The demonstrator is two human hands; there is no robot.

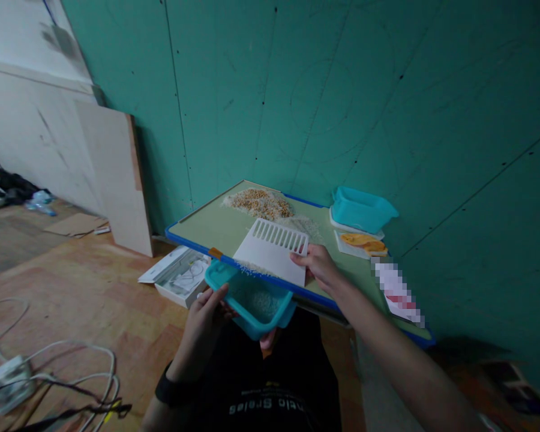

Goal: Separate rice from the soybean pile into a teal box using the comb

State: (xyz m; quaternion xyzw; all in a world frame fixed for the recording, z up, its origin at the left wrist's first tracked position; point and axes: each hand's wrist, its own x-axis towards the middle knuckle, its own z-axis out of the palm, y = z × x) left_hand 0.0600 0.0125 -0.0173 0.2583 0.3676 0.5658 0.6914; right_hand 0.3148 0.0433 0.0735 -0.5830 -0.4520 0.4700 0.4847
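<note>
My left hand (pixel 209 306) grips the rim of a turquoise plastic container (pixel 252 327) below the table's front edge, and white grains that look like rice (pixel 263 303) lie inside it. My right hand (pixel 318 267) is closed on the right side of a flat white slotted scraper (pixel 274 252), which lies tilted on the table top. At the scraper's lower left edge, rice (pixel 247 266) is gathered along the table's blue rim, right above the container. Further back, a heap of yellowish beans (pixel 261 203) mixed with rice rests on the table.
The small table (pixel 198 231) stands against a green wall (pixel 234 90). At its right are another turquoise container (pixel 362 210), a card with an orange picture (pixel 362 243) and a blurred-out sheet (pixel 398 294). An open white box (pixel 184 279) and a power strip (pixel 9 381) with cables lie on the floor.
</note>
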